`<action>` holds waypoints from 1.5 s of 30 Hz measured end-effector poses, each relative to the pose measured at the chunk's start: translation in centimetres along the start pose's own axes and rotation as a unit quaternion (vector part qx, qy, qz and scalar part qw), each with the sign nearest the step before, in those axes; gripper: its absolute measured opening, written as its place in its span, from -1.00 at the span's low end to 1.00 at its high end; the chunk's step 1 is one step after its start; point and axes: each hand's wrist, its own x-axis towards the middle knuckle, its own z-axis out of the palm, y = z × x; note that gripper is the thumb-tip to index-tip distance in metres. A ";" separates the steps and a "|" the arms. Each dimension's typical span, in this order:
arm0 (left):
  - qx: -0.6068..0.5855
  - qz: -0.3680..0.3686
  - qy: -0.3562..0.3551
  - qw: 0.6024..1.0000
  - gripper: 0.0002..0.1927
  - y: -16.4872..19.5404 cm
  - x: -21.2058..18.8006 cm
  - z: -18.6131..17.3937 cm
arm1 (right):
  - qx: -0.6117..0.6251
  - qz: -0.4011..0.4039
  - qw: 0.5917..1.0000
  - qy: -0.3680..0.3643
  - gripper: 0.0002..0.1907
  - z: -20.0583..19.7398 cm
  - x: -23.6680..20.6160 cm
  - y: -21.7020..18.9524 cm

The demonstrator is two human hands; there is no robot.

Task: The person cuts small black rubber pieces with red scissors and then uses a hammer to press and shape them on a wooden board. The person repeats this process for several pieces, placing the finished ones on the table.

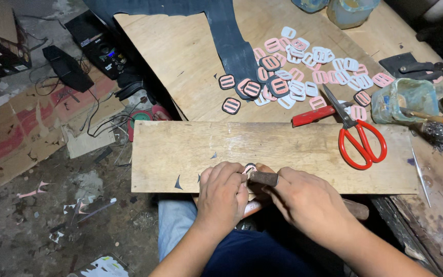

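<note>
My left hand (222, 196) presses a small pink buckle piece with a dark backing (249, 167) onto the near edge of a wooden board (180, 154). My right hand (303, 197) grips a brown wooden-handled cutting tool (263, 178), whose tip meets the piece between my fingers. The blade itself is hidden by my fingers. Both hands touch each other over the piece.
Red-handled scissors (360, 141) and a red knife (313, 116) lie at the board's far right. Several pink, white and dark-backed buckles (303, 72) are spread on the plywood table beside a dark rubber sheet (232, 41). A glue tub with a brush (406, 100) stands right. Cables and debris cover the floor at left.
</note>
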 end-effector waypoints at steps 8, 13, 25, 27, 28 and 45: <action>0.015 0.008 0.006 1.000 -0.80 0.0 0.1 -0.1 | 0.011 -0.022 0.998 0.065 -0.64 -0.6 0.0 0.3; 0.025 0.017 0.010 1.000 -0.80 0.1 0.3 -0.1 | 0.039 0.010 0.997 0.072 -0.60 0.9 -1.2 0.4; 0.030 -0.036 -0.012 0.999 -0.71 0.1 1.0 0.3 | 0.325 0.144 0.917 0.182 -0.51 1.7 -7.4 3.4; -0.132 -0.191 -0.003 0.973 -0.69 -0.1 1.1 0.7 | 0.468 0.214 0.837 0.188 -0.51 2.6 -8.2 3.6; -0.284 -0.311 -0.007 0.907 -0.66 0.0 1.1 0.9 | 0.458 0.217 0.849 0.150 -0.62 2.7 -8.4 3.9; -0.440 -0.350 -0.079 0.824 -0.73 2.8 0.0 0.0 | 0.499 0.213 0.833 0.106 -0.76 5.3 -6.4 3.0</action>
